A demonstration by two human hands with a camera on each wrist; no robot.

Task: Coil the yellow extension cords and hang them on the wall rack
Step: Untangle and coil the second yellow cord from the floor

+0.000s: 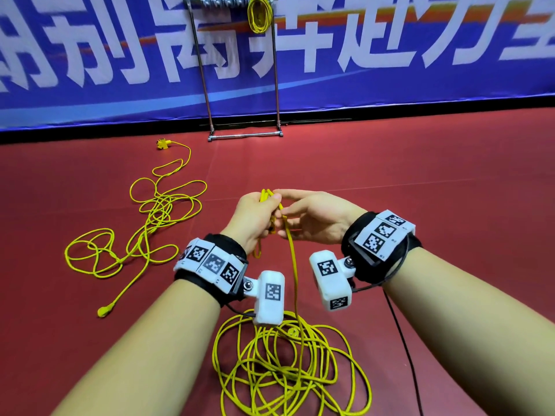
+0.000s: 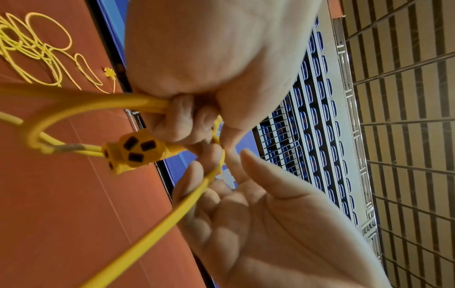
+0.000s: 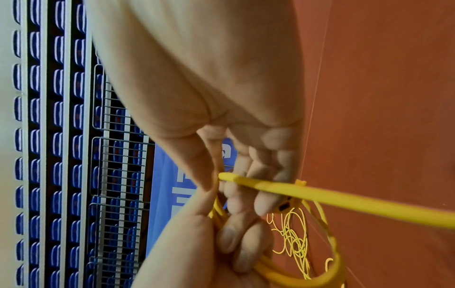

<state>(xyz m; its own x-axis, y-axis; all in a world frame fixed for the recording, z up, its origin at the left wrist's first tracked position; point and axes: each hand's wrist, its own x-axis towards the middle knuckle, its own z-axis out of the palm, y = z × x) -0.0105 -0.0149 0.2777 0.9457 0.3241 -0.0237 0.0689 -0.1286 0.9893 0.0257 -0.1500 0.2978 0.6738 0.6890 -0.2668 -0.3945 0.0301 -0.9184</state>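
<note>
My left hand grips a few loops of a yellow extension cord at chest height. The cord's socket end hangs just below its fingers. My right hand is pressed up against the left, palm open and thumb out. The cord runs across its loosely bent fingers and drops to a loose pile on the red floor by my forearms. A second yellow cord lies tangled on the floor to the left. Against the blue banner stands the metal rack with one coiled cord hung at its top.
The second cord's socket lies near the banner's foot and its plug nearer me. The rack's base bar rests on the floor. A black wrist-camera cable trails at the lower right. Bare red floor shows to the right.
</note>
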